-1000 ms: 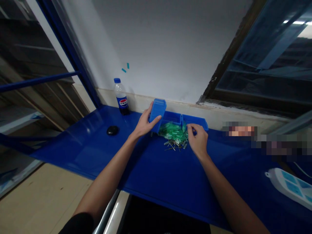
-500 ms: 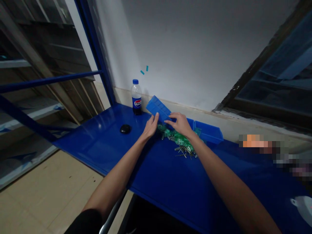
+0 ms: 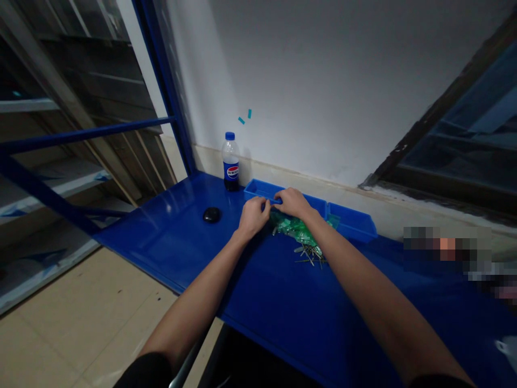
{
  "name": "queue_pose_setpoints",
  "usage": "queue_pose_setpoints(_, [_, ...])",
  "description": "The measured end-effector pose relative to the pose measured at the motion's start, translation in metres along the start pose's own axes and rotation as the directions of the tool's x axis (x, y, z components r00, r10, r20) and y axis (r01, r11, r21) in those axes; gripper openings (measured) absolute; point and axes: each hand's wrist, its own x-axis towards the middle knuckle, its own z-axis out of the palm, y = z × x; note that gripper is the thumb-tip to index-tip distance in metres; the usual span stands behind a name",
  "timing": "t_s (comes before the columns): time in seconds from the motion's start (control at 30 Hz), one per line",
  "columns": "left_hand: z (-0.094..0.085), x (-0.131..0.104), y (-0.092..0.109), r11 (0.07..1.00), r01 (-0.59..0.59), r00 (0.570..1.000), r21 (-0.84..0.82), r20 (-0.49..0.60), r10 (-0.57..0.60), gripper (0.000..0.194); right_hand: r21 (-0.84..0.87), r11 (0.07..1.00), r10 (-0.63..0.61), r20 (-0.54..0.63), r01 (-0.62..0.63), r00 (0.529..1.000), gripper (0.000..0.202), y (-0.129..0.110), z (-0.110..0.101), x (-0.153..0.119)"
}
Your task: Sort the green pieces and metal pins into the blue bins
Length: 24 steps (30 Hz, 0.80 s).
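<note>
A blue plastic bin (image 3: 258, 188) sits upright on the blue tabletop (image 3: 283, 302) against the wall. My left hand (image 3: 252, 216) and my right hand (image 3: 291, 202) both grip its front rim, fingers curled over the edge. A second blue bin (image 3: 351, 226) stands joined to its right. A heap of green parts with metal pins (image 3: 301, 237) lies on the tabletop just in front of the bins, partly hidden under my right wrist.
A cola bottle with a blue cap (image 3: 230, 162) stands left of the bins by the wall. A black computer mouse (image 3: 211, 214) lies further left. Blue shelf framing (image 3: 81, 132) rises at the left. A white power strip (image 3: 509, 346) shows at the right edge.
The left bin was tipped up on end over the green parts; it has come down upright on the table. My right hand moved left from the heap onto the bin's rim.
</note>
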Motion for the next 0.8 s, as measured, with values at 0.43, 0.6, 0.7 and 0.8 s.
queue_pose_setpoints(0.43, [0.022,-0.003,0.006,0.986,-0.16,0.973,0.057,0.177,0.147,0.059,0.437,0.854,0.514,-0.634,-0.281,0.578,0.031,0.053,-0.034,-0.129])
queue_pose_setpoints(0.6, [0.016,-0.002,0.035,0.945,-0.283,0.959,0.163,0.053,0.278,0.043,0.582,0.732,0.678,-0.57,-0.354,0.464,0.036,0.077,-0.031,-0.178])
queue_pose_setpoints(0.7, [0.022,0.002,0.059,0.879,-0.471,0.879,0.076,0.123,0.46,0.033,0.438,0.663,0.749,-0.4,-0.608,0.528,0.038,0.081,-0.029,-0.21])
queue_pose_setpoints(0.8, [0.034,0.002,0.083,0.829,-0.559,0.815,0.009,0.19,0.548,0.034,0.249,0.652,0.757,-0.147,-0.717,0.637,0.045,0.082,-0.023,-0.236])
